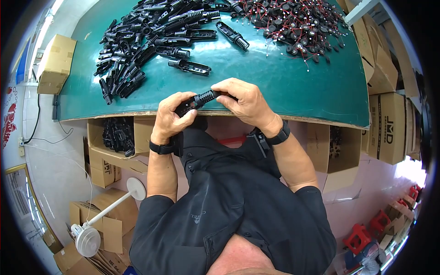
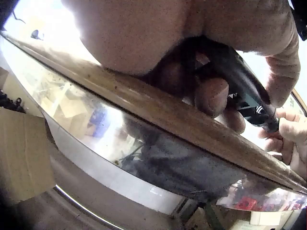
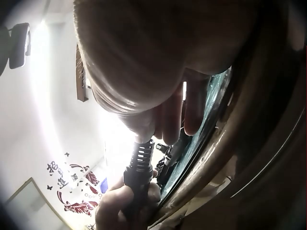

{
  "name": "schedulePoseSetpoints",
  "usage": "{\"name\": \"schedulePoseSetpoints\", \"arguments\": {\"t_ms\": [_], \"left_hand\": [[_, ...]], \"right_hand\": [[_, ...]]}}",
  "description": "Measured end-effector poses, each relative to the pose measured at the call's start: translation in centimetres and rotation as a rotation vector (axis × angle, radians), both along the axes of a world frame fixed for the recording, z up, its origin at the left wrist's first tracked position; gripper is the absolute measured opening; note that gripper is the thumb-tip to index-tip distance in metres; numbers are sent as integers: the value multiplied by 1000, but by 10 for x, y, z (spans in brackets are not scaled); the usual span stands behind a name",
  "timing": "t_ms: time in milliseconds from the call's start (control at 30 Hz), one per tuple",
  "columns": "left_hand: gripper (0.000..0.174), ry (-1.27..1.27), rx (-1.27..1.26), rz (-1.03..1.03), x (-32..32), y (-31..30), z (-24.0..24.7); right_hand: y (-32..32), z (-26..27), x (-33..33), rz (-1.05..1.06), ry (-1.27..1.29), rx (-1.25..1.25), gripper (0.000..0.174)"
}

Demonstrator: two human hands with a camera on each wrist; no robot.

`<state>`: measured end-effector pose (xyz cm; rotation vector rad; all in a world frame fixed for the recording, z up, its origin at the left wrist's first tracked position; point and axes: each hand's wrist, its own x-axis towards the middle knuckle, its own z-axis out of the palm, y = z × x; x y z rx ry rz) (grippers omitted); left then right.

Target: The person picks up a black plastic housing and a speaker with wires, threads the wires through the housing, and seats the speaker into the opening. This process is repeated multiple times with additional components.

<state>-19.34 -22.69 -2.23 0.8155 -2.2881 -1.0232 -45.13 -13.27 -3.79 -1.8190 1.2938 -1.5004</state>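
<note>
Over the table's near edge, my left hand (image 1: 173, 117) grips the body of a black plastic housing (image 1: 205, 97) with a ribbed, slotted neck. The neck points toward my right hand (image 1: 247, 101), whose thumb and fingers pinch its end. That tip is hidden behind the right fingers. In the left wrist view, the hollow body of the housing (image 2: 235, 72) lies between the left thumb and fingers. The right wrist view shows the slotted neck (image 3: 142, 158) running up from the left hand (image 3: 112, 206) to the right fingertips.
Similar black housings (image 1: 160, 32) lie heaped at the back left of the green table (image 1: 247, 87); one loose housing (image 1: 189, 67) lies closer. Small round black parts with red wires (image 1: 298, 27) are piled at the back right. Open cardboard boxes (image 1: 142, 133) with parts sit below the edge.
</note>
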Motion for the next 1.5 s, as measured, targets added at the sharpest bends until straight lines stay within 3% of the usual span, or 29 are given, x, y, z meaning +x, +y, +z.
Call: {"name": "schedulePoseSetpoints", "arguments": {"t_ms": [667,1500], "left_hand": [[40,43,-45,-46,-3,2,5],[41,57,13,-96,5,-2,1]], "right_hand": [[4,7,0,95,-177,198,26],[4,6,1,73,-130,144,27]]}}
